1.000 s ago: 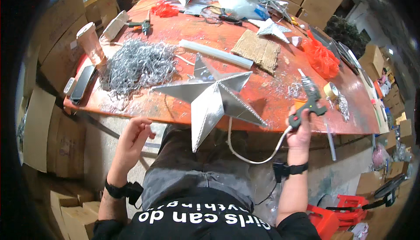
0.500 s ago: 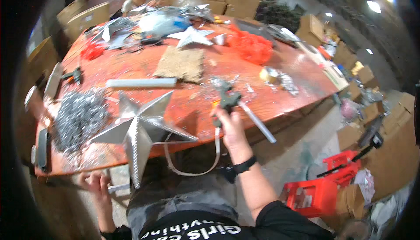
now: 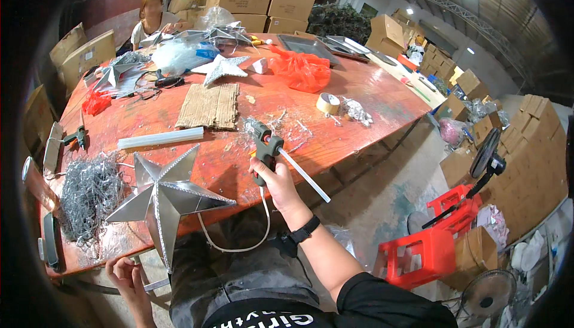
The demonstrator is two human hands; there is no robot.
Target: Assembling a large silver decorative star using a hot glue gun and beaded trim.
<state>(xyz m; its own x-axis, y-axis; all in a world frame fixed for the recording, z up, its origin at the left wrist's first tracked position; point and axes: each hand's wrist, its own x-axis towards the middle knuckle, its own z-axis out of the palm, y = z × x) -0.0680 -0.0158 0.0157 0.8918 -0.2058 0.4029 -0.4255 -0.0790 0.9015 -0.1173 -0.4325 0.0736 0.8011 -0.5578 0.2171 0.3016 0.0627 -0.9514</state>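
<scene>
My right hand [image 3: 276, 186] grips a dark green hot glue gun [image 3: 265, 149] over the near part of the table. A long clear glue stick [image 3: 306, 175] juts from its back, and a white cord [image 3: 233, 250] loops down from its handle. To its left a large silver star [image 3: 156, 192] with beaded ridges leans at the table's near edge, its lowest point hanging over. My left hand [image 3: 127, 275] is just below that edge, fingers loosely bent and apart, with nothing visible in it. Beside the star lies a tangled heap of silver tinsel [image 3: 91, 199].
On the red table [image 3: 382, 110] lie a bundle of glue sticks [image 3: 160, 138], cardboard [image 3: 208, 106], a tape roll [image 3: 327, 103], a red plastic bag [image 3: 302, 70], a white star [image 3: 221, 69] and a second glue gun [image 3: 76, 138]. Red stools [image 3: 418, 259] stand at right. A person [image 3: 152, 17] sits opposite.
The view has shifted, so the table and star appear further left and the background shows more. My right hand still holds the glue gun; my left hand stays near the table edge.
</scene>
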